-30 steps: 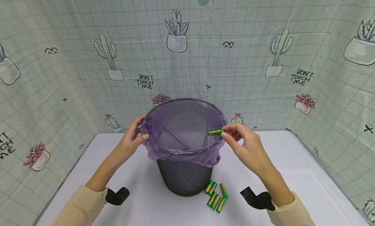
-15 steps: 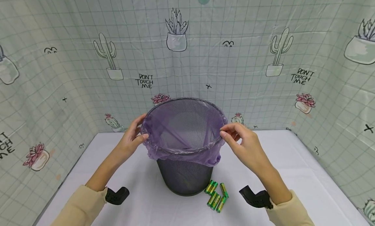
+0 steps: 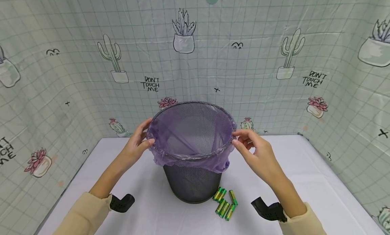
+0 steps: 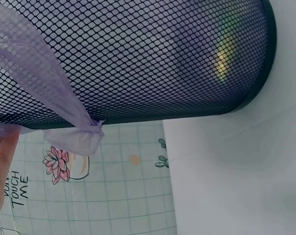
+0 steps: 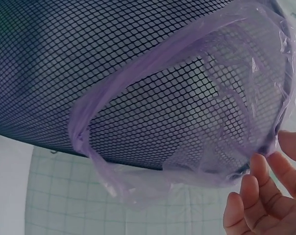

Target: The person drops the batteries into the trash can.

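Right hand (image 3: 259, 154): thumb and index sat slightly apart at the rim of the mesh bin (image 3: 192, 186), touching the purple bag (image 3: 195, 163); other fingers were loosely curled, no battery in them. Left hand (image 3: 134, 144) curved round the opposite side of the rim, thumb on the bag. 6 green batteries (image 3: 224, 210) lay on the white table (image 3: 143, 211) below the right hand, the nearer 1, just beside the bin's base; 5 axes slanted away-right, 1 away-left.
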`<move>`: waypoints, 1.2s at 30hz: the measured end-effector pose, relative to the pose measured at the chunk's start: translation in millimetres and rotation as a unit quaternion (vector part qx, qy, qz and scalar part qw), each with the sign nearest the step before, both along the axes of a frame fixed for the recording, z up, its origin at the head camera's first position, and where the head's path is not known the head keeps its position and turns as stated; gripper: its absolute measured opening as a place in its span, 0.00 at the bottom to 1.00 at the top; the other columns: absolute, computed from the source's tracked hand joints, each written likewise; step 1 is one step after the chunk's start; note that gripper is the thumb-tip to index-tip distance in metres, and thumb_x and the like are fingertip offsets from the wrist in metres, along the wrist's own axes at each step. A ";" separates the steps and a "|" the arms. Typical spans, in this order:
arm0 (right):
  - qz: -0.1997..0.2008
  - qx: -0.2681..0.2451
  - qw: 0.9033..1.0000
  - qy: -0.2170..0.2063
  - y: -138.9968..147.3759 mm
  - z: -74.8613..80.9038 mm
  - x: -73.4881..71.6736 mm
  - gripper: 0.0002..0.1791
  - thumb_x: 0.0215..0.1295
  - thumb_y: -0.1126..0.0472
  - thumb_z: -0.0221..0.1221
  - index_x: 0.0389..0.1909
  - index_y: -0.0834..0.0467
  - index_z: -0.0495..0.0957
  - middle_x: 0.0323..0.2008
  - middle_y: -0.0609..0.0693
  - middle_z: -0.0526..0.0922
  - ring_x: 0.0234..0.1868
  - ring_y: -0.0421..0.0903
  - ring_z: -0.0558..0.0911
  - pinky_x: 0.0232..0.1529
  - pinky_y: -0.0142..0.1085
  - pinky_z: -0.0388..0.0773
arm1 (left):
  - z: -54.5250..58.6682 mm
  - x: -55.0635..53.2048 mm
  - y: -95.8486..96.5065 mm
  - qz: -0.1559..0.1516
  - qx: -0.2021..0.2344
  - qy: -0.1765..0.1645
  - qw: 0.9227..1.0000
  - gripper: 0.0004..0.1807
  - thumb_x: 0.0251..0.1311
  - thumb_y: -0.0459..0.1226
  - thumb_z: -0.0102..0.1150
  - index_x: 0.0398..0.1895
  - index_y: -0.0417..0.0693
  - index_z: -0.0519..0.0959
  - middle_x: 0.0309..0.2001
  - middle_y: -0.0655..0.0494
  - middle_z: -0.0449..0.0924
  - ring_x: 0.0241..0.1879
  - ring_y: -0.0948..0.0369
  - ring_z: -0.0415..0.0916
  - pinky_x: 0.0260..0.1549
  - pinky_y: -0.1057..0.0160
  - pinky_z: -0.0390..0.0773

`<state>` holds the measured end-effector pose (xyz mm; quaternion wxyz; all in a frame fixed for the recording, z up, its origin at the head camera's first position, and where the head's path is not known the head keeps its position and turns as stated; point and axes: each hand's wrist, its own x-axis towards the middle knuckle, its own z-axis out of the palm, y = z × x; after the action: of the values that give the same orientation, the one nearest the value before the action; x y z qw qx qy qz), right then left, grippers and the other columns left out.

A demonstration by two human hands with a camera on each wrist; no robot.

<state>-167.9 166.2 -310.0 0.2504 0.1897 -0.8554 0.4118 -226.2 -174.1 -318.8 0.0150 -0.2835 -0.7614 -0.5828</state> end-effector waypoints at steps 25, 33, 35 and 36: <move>-0.058 0.007 0.984 -0.169 24.8 -86.5 14.0 0.10 0.61 0.57 0.59 0.41 0.57 0.77 0.27 0.44 0.74 0.29 0.34 0.70 0.30 0.28 0.70 | 0.4 -0.7 0.2 0.000 -0.008 0.001 1.000 0.36 0.64 0.35 0.42 0.72 0.40 0.41 0.67 0.38 0.45 0.63 0.43 0.52 0.48 0.79 0.67; -0.074 -0.010 0.970 -0.231 28.9 -112.6 15.2 0.12 0.58 0.58 0.62 0.42 0.57 0.78 0.26 0.45 0.73 0.27 0.34 0.70 0.29 0.28 0.70 | -0.1 -0.6 0.0 -0.001 -0.010 0.001 1.000 0.36 0.64 0.35 0.42 0.72 0.40 0.41 0.68 0.38 0.45 0.64 0.43 0.52 0.48 0.79 0.67; -0.075 -0.013 0.967 -0.245 29.7 -118.6 15.5 0.13 0.57 0.58 0.62 0.43 0.58 0.78 0.26 0.45 0.73 0.26 0.34 0.70 0.29 0.28 0.70 | -0.4 -0.5 -0.1 0.001 -0.011 0.001 1.000 0.36 0.64 0.35 0.42 0.72 0.40 0.41 0.68 0.38 0.45 0.64 0.43 0.52 0.48 0.79 0.67; -0.075 -0.014 0.964 -0.254 30.1 -121.3 15.9 0.14 0.57 0.58 0.62 0.43 0.58 0.78 0.26 0.45 0.73 0.26 0.34 0.70 0.29 0.28 0.69 | -0.5 -0.5 -0.1 0.001 -0.011 0.002 1.000 0.36 0.64 0.35 0.42 0.72 0.40 0.41 0.68 0.38 0.45 0.64 0.42 0.52 0.48 0.79 0.67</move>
<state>-152.0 196.3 -431.2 0.0583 0.0104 -0.8967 0.4386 -226.6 -174.2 -319.3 0.0137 -0.2839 -0.7682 -0.5736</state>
